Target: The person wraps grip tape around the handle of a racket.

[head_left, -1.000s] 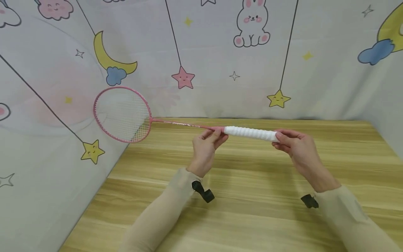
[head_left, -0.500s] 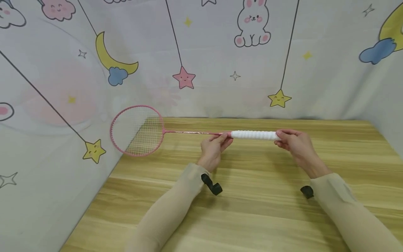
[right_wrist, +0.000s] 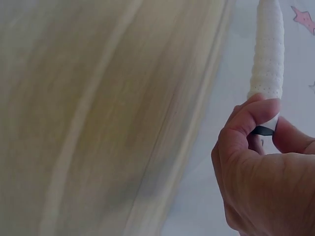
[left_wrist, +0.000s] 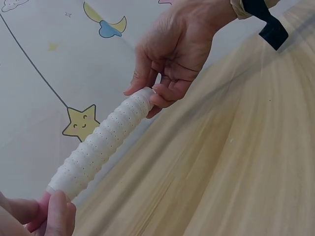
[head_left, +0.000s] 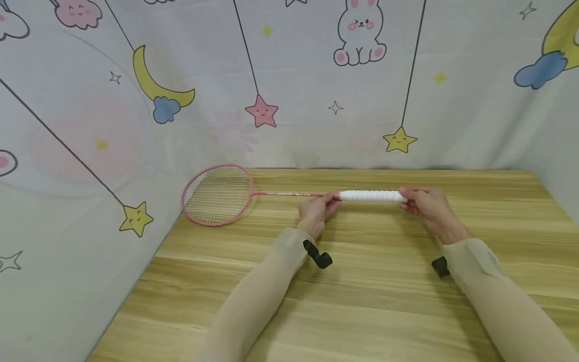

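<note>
A pink badminton racket stretches crosswise over the far part of the table, its strung head to the left and its white ribbed grip to the right. My left hand pinches it where the pink shaft meets the grip. At the butt end, my right hand holds the grip between thumb and fingers. Perforated wrapping on the grip shows closely in the left wrist view, between both hands. In the right wrist view, a dark butt cap peeks out between the right fingers. Whether the racket touches the table I cannot tell.
A wood-grain table spreads below both arms. Behind it and on the left hangs a pale cloth printed with stars, moons and a rabbit. Black camera mounts stick out from the wrists.
The racket's head has come down and to the right, and the racket now lies nearly level. My left hand has moved right and slightly farther away with it; both hands keep their hold.
</note>
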`<state>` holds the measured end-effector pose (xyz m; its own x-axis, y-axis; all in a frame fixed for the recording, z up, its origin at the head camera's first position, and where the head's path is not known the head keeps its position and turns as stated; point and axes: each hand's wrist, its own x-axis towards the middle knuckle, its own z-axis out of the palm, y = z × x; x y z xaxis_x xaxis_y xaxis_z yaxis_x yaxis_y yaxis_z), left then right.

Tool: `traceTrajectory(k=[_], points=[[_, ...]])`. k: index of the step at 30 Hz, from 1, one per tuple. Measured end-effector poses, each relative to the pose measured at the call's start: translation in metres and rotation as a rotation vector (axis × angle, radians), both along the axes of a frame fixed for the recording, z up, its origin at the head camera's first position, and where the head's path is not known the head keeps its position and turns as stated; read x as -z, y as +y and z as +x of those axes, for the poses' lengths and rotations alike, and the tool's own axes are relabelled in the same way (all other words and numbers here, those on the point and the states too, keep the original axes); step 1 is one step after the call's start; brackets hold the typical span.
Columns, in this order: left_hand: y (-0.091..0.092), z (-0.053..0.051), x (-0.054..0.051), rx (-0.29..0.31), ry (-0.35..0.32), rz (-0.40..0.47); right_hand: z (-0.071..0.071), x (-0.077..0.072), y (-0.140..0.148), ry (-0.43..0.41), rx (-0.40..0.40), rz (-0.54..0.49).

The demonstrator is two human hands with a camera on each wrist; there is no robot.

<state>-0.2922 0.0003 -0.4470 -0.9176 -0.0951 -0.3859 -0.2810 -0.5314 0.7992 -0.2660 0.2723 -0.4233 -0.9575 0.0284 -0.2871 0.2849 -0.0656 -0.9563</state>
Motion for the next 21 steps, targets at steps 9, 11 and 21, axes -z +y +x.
traceTrajectory(k=[9, 11, 21], points=[[0.0058, -0.0032, 0.0052, 0.003, -0.033, -0.031, -0.003, 0.0024, 0.0014, -0.046, -0.028, 0.152], [0.0059, -0.0036, 0.006, 0.004, -0.036, -0.029, -0.0031, 0.0021, 0.0006, -0.052, -0.023, 0.161], [0.0057, -0.0022, 0.0069, 0.016, -0.059, -0.009, -0.0038, 0.0036, 0.0002, -0.075, -0.016, 0.18]])
